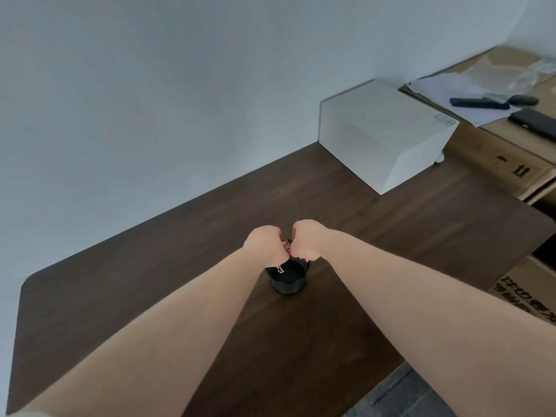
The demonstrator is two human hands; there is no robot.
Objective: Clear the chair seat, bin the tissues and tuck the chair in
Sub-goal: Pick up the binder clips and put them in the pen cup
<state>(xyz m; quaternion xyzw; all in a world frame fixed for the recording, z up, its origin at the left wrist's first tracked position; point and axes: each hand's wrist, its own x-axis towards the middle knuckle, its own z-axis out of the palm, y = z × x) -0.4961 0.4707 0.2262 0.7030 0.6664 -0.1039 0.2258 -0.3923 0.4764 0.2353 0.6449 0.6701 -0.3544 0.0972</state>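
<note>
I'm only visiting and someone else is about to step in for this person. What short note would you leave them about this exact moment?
Left hand: closed on small metal clips above the black cup.
Right hand: closed beside it, pinching the same clips.
The cup stands on the dark wooden desk; one clip hangs at its rim.
Chair, tissues and bin: out of view, so progress there cannot be judged.
Left: finish the clips, then check the chair.

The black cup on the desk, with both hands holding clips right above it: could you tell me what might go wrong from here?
1. The left hand and right hand pinch small binder clips over the black cup; one could slip and miss the opening.
2. The hands sit close to the rim, so a nudge might tip the cup on the dark desk.
3. Fingers could get pinched; the grip is partly hidden.
</note>
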